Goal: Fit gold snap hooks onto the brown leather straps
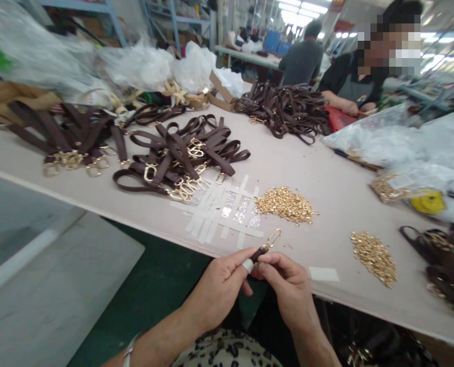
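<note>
Close to the table's front edge, my left hand [227, 285] is closed around a dark brown leather strap [259, 253], with pale tape wrapped on its thumb. A gold clasp [274, 238] sticks out from the strap's end, pointing up and right. My right hand [288, 278] pinches at the same strap end from the right; its fingertips hide whatever small piece may be between them. Just beyond lies a heap of small gold metal pieces [286, 205]. Left of it, strips of tape [211, 214] cover a patch of the tabletop.
Brown straps with gold clasps [184, 153] are piled at the left, with another strap pile [284, 109] farther back. A second gold heap [374, 259] and plastic bags [421, 148] lie right. A co-worker [360, 76] sits across the table [326, 173].
</note>
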### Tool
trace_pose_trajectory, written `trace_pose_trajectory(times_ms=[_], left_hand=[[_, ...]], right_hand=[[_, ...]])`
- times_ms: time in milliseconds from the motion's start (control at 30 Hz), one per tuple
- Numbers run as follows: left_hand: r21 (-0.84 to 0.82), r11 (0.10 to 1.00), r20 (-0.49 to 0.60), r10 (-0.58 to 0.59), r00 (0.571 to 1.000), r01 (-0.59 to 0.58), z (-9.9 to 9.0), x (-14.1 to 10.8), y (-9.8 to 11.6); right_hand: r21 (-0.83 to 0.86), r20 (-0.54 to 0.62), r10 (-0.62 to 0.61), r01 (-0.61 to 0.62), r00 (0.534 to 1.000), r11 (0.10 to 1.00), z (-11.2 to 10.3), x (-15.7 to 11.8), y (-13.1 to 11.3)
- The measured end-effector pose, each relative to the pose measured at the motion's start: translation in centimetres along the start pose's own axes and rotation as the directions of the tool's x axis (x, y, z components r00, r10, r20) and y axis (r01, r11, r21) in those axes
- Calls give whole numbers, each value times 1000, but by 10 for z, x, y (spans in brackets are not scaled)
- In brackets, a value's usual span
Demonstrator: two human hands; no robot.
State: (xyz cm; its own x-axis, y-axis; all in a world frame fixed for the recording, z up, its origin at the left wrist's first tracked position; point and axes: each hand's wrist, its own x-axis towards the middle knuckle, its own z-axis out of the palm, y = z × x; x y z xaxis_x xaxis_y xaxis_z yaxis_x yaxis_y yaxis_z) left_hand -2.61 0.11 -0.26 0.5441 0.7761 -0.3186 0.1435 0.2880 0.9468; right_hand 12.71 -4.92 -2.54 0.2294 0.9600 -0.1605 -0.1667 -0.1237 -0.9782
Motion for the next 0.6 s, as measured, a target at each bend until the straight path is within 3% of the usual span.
trace_pose_trajectory(times_ms=[133, 267, 433, 600], left_hand=[[73, 996, -47, -54, 997, 58, -2, 0, -12], [-8, 993, -15, -117, 993, 117, 4, 1, -18], [68, 997, 4, -30, 1000, 30, 8, -2, -11], [177, 983, -18, 43, 999, -39, 5, -6, -10]], right_hand=[[89, -9, -5, 6, 1000, 996, 6, -1, 2], [87, -38, 28, -25, 999, 996, 3, -3, 1], [32, 11, 44, -44, 999, 999, -7, -3, 2], [103, -8, -19, 20, 1000, 995, 1, -7, -1]])
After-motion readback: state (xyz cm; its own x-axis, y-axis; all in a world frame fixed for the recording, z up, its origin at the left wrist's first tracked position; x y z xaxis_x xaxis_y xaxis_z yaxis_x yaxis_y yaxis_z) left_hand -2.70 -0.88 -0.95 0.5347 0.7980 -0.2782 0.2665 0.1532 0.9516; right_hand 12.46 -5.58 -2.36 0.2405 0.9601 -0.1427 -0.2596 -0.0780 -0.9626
